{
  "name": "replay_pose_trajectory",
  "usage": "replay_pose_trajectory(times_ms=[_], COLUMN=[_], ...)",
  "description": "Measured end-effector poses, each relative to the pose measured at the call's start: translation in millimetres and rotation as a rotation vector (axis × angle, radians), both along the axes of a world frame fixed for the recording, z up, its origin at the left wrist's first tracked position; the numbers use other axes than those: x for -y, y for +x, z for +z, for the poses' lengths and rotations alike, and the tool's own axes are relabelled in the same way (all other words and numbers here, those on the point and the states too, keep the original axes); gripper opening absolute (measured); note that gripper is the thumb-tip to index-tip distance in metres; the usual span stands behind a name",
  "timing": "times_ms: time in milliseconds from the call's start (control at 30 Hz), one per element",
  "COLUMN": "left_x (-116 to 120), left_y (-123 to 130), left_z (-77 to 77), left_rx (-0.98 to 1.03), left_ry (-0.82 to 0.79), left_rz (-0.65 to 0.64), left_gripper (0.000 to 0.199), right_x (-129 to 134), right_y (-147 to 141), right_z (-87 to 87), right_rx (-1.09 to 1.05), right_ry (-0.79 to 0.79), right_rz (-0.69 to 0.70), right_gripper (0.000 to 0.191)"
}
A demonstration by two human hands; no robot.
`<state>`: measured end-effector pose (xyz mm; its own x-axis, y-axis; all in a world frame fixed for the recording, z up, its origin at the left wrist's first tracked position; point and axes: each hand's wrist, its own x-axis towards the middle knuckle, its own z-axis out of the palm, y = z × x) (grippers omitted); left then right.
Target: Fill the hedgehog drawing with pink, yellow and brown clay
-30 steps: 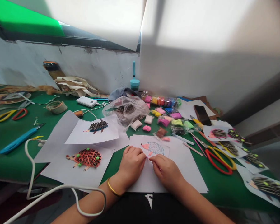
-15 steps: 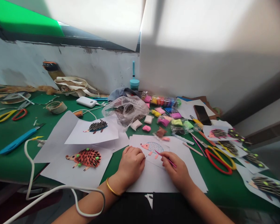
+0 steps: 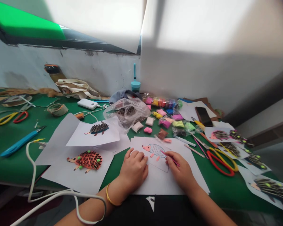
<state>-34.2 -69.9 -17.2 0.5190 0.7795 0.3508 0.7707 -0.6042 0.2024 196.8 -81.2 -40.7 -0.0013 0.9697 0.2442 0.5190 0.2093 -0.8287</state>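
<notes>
My right hand (image 3: 180, 171) pinches a thin pink stick-like tool (image 3: 176, 162), its tip over the right part of a hedgehog picture (image 3: 156, 150). That hedgehog has a pink head and feet and a pale body marked in blue, on a small sheet. Beneath lies a larger white paper (image 3: 153, 185). My left hand (image 3: 135, 168) rests on the papers to the left, fingers lying down and nothing visible in them. Left of it, an orange hedgehog (image 3: 88, 160) with dark seed-like spines and green dots sits on another sheet.
Behind the papers lie a plastic bag (image 3: 127, 113) of dark seed-like pieces and several coloured clay packets (image 3: 165, 122). Red-and-yellow scissors (image 3: 221, 160), a phone (image 3: 204, 116) and hedgehog sheets are at right. A blue cutter (image 3: 20, 143) and white cable (image 3: 31, 169) lie left.
My right hand has moved slightly right with the pink tool, its tip now farther along the hedgehog's body. My left hand's fingers have loosened and shifted a little on the paper.
</notes>
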Motion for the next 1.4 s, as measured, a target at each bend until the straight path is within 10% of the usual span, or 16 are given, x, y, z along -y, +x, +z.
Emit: replay_pose_trajectory(times_ms=[967, 1400], left_x=[-0.4, -7.3], left_y=[0.2, -4.3], left_z=[-6.5, 2.7], left_rx=[-0.057, 0.347], left_ry=[0.091, -0.135], left_rz=[-0.128, -0.050], left_gripper=[0.028, 0.023], right_x=[-8.1, -9.7], right_y=[29.6, 31.2], right_z=[-3.6, -5.1], right_rx=[0.515, 0.463], right_ry=[0.091, 0.105], right_rz=[-0.061, -0.063], right_gripper=[0.034, 0.033])
